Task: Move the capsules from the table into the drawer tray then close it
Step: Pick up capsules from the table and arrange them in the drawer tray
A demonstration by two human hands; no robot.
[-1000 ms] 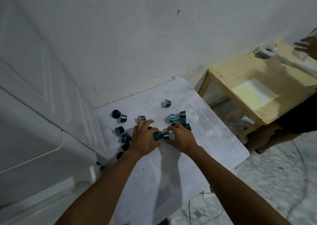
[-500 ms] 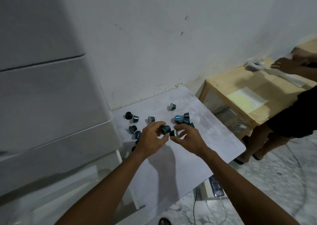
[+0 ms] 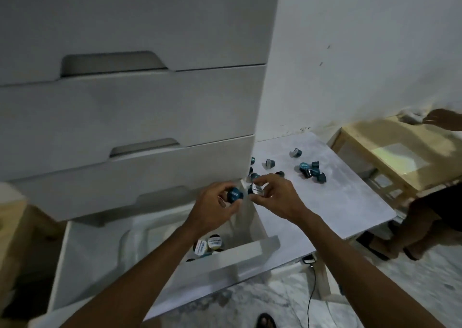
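My left hand grips a teal capsule above the right end of the open bottom drawer. Close beside it, my right hand pinches another capsule with its silver foil lid showing. Both hands hover at the table's left edge, over the drawer. A white tray lies inside the drawer, and a few capsules rest in it under my left forearm. Several teal capsules remain scattered on the white table.
A white drawer unit with shut upper drawers stands left of the table. A wooden side table sits to the right, where another person's hand and legs appear. A cable hangs below the table.
Both hands lifted a capsule each off the table and carried them left toward the open drawer. My view swung left, so the drawer unit and drawer now show.
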